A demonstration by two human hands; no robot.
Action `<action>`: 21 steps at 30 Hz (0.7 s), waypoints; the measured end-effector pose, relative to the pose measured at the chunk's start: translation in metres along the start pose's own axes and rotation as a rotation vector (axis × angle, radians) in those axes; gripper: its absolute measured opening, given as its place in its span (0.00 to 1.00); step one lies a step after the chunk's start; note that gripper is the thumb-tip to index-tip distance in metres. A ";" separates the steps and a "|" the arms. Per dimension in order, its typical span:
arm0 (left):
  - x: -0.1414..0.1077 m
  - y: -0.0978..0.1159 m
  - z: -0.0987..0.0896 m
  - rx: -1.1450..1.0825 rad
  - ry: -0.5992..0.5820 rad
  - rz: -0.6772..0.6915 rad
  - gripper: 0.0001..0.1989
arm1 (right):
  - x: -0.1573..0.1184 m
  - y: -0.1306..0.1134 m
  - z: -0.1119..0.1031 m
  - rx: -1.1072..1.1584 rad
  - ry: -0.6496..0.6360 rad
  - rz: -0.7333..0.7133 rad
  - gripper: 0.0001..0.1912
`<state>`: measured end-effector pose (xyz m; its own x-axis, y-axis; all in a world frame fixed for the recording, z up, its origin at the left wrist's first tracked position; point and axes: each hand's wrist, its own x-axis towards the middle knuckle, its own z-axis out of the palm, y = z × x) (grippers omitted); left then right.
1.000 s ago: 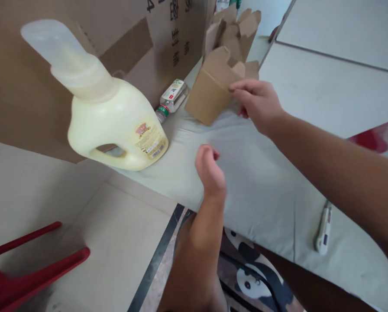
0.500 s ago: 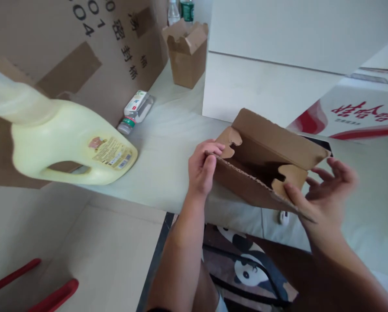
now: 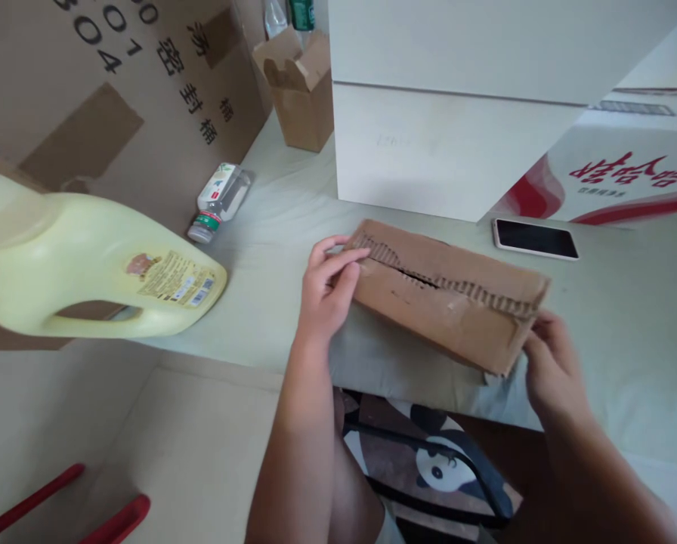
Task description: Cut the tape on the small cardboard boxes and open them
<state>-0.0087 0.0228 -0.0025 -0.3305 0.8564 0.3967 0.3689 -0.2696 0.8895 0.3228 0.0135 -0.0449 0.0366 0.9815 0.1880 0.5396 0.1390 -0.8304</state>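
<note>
A brown cardboard box [image 3: 440, 302] is held by both hands above or against the near edge of the tabletop [image 3: 270, 283]; whether its underside is touching the surface cannot be told. The left end is gripped by the left hand [image 3: 328, 283], with the fingers laid over the upper face and the thumb pressed near them. The right end is held in the right hand [image 3: 554, 359], whose fingers are bent about the corner, their tips partly hidden. The box is tilted, and its upward face is crossed lengthwise by a ragged strip of bared corrugation, with a narrow dark slit at the middle.

Beyond the box's right end, a phone [image 3: 536, 239] is laid flat, screen up. Farther back, white cartons [image 3: 423, 143] are placed beside a carton with red lettering [image 3: 627, 177]. A second brown box [image 3: 301, 106] is stood upright to their left, its flaps raised. A small clear bottle [image 3: 222, 198] is laid on its side near a large printed carton [image 3: 117, 98]. At the left, the tabletop's edge is partly covered by a pale yellow jug [image 3: 89, 257].
</note>
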 end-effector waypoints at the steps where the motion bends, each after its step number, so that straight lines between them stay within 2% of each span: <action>1: 0.001 -0.004 -0.002 -0.034 0.045 -0.036 0.15 | -0.002 0.005 0.002 -0.026 -0.064 0.014 0.19; 3: 0.002 -0.009 -0.006 -0.088 0.095 -0.098 0.15 | -0.006 0.010 0.008 0.018 -0.141 -0.012 0.21; 5: 0.002 -0.010 -0.006 -0.095 0.064 -0.153 0.18 | -0.010 0.007 0.014 0.068 -0.174 -0.103 0.24; 7: -0.003 -0.008 -0.001 -0.104 -0.015 -0.241 0.25 | -0.012 -0.006 0.017 0.131 -0.171 -0.221 0.27; 9: -0.010 -0.003 0.006 -0.145 -0.199 -0.394 0.33 | -0.012 -0.026 0.015 0.167 -0.202 -0.352 0.30; 12: -0.018 0.002 0.013 -0.173 -0.685 -0.631 0.40 | -0.008 -0.061 0.009 0.132 -0.264 -0.497 0.31; 14: -0.020 0.003 0.014 -0.135 -0.955 -0.699 0.40 | -0.003 -0.077 0.007 0.121 -0.237 -0.515 0.27; 15: -0.019 0.003 0.013 -0.101 -1.022 -0.714 0.38 | -0.002 -0.080 0.008 0.115 -0.207 -0.510 0.24; 16: -0.017 0.002 0.012 -0.057 -1.035 -0.717 0.35 | -0.001 -0.082 0.009 0.102 -0.169 -0.508 0.22; 17: -0.015 0.002 0.012 -0.005 -0.989 -0.713 0.32 | 0.000 -0.081 0.010 0.074 -0.123 -0.505 0.21; 18: -0.013 0.002 0.011 0.046 -0.894 -0.703 0.29 | 0.000 -0.079 0.012 0.035 -0.073 -0.497 0.20; 21: -0.007 0.001 0.013 0.106 -0.410 -0.613 0.22 | -0.001 -0.072 0.018 -0.051 0.023 -0.428 0.21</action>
<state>0.0057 0.0220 -0.0071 -0.1614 0.9406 -0.2986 0.3114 0.3357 0.8890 0.2688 0.0051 0.0048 -0.1811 0.8332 0.5225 0.5511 0.5260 -0.6477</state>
